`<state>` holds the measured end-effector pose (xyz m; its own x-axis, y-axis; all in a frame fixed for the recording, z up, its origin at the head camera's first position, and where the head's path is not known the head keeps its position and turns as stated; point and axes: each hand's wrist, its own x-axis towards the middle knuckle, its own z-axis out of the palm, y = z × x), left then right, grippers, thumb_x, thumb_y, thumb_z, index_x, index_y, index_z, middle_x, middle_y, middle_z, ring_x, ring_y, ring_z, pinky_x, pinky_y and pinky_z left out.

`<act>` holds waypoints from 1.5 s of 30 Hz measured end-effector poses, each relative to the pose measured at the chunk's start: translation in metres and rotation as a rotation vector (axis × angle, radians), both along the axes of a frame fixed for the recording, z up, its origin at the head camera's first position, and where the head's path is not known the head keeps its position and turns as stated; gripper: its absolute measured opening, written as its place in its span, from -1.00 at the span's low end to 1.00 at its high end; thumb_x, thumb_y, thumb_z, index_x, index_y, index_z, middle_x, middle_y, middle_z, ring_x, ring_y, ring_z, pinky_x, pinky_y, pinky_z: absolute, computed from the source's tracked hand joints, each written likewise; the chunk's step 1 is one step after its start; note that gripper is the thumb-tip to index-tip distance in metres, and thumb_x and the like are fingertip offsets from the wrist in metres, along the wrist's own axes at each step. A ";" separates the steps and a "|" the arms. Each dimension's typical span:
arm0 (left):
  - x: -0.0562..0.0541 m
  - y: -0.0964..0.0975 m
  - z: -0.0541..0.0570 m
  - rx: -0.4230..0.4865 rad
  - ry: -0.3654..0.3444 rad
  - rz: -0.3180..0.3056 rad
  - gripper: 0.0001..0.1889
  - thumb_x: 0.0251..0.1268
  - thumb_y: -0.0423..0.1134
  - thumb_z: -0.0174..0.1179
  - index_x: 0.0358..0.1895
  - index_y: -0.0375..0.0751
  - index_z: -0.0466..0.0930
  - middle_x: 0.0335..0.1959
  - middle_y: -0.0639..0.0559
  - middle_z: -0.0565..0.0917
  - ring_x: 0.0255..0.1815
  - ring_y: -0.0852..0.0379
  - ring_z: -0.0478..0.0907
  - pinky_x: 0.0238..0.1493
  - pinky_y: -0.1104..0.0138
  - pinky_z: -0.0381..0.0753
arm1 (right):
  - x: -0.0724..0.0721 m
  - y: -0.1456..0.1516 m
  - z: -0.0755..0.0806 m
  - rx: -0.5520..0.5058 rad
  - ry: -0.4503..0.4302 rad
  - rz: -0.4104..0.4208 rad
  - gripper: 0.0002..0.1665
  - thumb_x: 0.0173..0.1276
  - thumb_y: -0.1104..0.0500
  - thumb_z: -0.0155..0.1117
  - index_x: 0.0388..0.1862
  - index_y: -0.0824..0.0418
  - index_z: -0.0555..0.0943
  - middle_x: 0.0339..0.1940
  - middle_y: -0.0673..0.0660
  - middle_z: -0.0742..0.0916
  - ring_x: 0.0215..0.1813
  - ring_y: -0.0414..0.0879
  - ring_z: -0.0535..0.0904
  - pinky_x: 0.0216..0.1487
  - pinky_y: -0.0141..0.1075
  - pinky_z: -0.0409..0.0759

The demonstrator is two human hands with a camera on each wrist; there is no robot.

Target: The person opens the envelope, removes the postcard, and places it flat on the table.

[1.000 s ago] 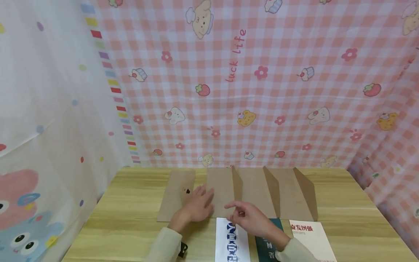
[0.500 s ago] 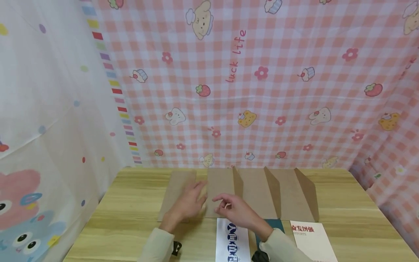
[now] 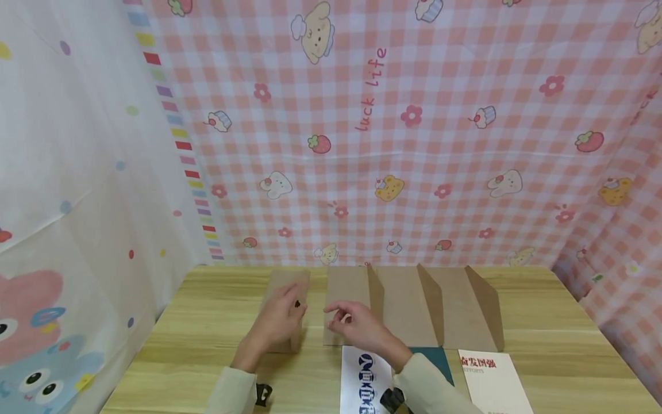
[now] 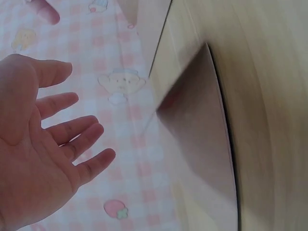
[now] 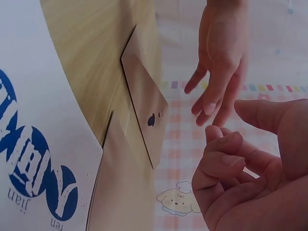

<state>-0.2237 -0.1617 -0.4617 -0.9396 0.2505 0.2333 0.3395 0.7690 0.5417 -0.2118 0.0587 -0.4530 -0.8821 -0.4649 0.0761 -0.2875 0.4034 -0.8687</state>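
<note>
My left hand (image 3: 276,319) hovers over the leftmost brown paper envelope (image 3: 289,278), its fingers loosely bent around nothing. In the right wrist view that envelope (image 5: 140,91) bears a small dark mark. A gap separates the fingers of my left hand (image 4: 41,149) from the envelope (image 4: 199,132) in the left wrist view. My right hand (image 3: 362,330) is over the near part of a second brown envelope (image 3: 346,282), index finger partly extended and the others loosely curled. Nothing lies between the fingers of this hand (image 5: 231,187) in the right wrist view.
Two more envelopes (image 3: 405,310) (image 3: 455,305) lie to the right, their flaps unfolded. Nearer are a white card with blue lettering (image 3: 354,374), a dark green card (image 3: 431,359) partly under my right sleeve, and a cream card with red lettering (image 3: 496,385). Pink checked cloth (image 3: 331,172) hangs behind the table.
My left hand has moved leftward from the right side of the first envelope to over it. My right hand has also shifted left and slightly away from me. The other envelopes stay put.
</note>
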 end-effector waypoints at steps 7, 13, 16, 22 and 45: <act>0.000 -0.017 -0.003 0.019 0.013 0.031 -0.45 0.41 -0.29 0.18 0.41 -0.36 0.34 0.36 -0.39 0.40 0.41 -0.33 0.30 0.38 -0.15 0.29 | -0.007 -0.009 -0.006 -0.002 -0.028 -0.026 -0.61 0.36 0.16 0.33 0.14 0.19 0.60 -0.33 0.01 0.64 -0.33 -0.16 0.51 -0.29 -0.32 0.51; 0.001 -0.022 -0.007 0.026 -0.003 0.049 -0.44 0.43 -0.27 0.16 0.43 -0.33 0.32 0.38 -0.37 0.38 0.42 -0.33 0.28 0.38 -0.18 0.27 | -0.008 -0.020 -0.013 -0.015 -0.085 -0.003 -0.50 0.37 0.16 0.33 0.25 0.26 0.52 -0.29 0.05 0.63 -0.35 -0.14 0.52 -0.39 -0.33 0.50; 0.001 -0.024 -0.010 0.031 -0.011 0.060 -0.45 0.44 -0.25 0.15 0.43 -0.34 0.32 0.38 -0.38 0.38 0.42 -0.35 0.27 0.38 -0.20 0.27 | -0.008 -0.026 -0.016 -0.023 -0.119 0.012 -0.46 0.37 0.15 0.33 0.30 0.24 0.48 -0.28 0.06 0.62 -0.39 -0.16 0.52 -0.47 -0.37 0.49; 0.000 -0.030 -0.018 0.015 -0.006 0.080 -0.46 0.45 -0.27 0.14 0.42 -0.36 0.32 0.38 -0.39 0.38 0.41 -0.37 0.28 0.37 -0.21 0.26 | -0.009 -0.038 -0.020 -0.034 -0.132 0.011 -0.39 0.38 0.17 0.33 0.37 0.25 0.42 -0.28 0.07 0.61 -0.44 -0.17 0.52 -0.50 -0.37 0.48; -0.002 -0.050 -0.027 -0.080 -0.129 0.112 -0.46 0.43 -0.29 0.09 0.42 -0.41 0.31 0.45 -0.50 0.22 0.44 -0.47 0.17 0.41 -0.23 0.17 | -0.012 -0.075 -0.048 -0.050 0.001 0.014 -0.39 0.26 0.31 0.34 0.31 0.31 0.48 -0.31 0.11 0.59 -0.30 -0.16 0.45 -0.26 -0.34 0.45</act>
